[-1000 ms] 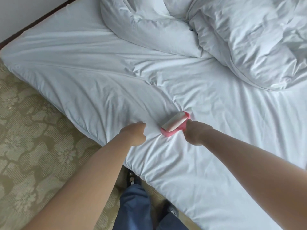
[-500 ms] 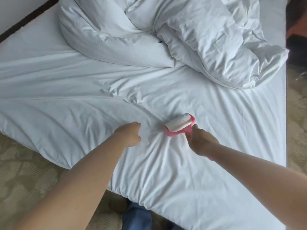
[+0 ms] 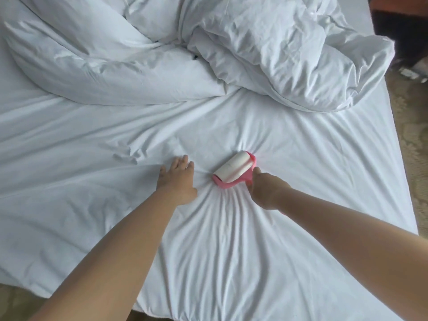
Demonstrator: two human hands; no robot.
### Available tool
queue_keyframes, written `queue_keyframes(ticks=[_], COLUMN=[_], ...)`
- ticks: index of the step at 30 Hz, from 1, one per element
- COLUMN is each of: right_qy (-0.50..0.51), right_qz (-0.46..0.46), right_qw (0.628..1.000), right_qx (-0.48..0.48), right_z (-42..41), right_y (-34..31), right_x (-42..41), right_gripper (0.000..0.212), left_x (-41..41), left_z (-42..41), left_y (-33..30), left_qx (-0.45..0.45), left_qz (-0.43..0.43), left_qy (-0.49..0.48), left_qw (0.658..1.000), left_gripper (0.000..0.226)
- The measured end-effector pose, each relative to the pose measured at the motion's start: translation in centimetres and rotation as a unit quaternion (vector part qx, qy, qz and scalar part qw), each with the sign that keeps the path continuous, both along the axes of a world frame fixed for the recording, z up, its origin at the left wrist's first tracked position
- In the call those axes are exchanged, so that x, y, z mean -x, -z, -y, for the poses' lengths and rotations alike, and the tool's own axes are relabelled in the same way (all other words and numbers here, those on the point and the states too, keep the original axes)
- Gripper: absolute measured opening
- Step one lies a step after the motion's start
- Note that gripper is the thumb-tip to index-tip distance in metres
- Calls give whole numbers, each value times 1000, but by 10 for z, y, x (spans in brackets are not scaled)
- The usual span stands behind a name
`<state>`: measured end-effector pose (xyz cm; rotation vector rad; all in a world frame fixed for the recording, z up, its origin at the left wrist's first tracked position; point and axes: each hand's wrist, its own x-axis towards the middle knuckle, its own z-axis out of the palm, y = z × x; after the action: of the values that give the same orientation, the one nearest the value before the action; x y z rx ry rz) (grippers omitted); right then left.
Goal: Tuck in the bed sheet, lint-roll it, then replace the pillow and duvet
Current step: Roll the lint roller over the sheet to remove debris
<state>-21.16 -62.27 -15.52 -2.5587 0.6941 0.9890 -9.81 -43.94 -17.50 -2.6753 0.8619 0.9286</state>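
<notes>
A white bed sheet (image 3: 231, 251) covers the mattress, with creases fanning out from between my hands. A pink lint roller (image 3: 234, 170) with a white roll lies pressed on the sheet at the middle. My right hand (image 3: 268, 191) grips its pink handle from the near side. My left hand (image 3: 177, 179) rests flat on the sheet just left of the roller, fingers spread and straight. A crumpled white duvet (image 3: 278, 54) is heaped at the far side of the bed, with a white pillow (image 3: 92, 66) next to it on the left.
Patterned beige carpet (image 3: 412, 158) runs along the bed's right edge and shows at the lower left corner. A dark piece of furniture (image 3: 403, 31) stands past the bed's far right corner.
The view has swung right and closer over the bed. My left hand, curled before, now lies flat with fingers spread. My right hand still holds the roller on the sheet.
</notes>
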Motion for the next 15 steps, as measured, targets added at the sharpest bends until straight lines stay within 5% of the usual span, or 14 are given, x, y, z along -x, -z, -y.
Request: queue_keyframes(ticks=[15], right_qy=[41], right_qz=[68], right_qw=[997], right_qx=[-4], right_z=[-32], right_y=[21], right_x=[-137], right_gripper=[40], left_x=[-67], left_z=[-15], left_y=[24], left_qx=[24], left_qz=[5], left_qy=[-14], left_qw=[1000], left_gripper=[119])
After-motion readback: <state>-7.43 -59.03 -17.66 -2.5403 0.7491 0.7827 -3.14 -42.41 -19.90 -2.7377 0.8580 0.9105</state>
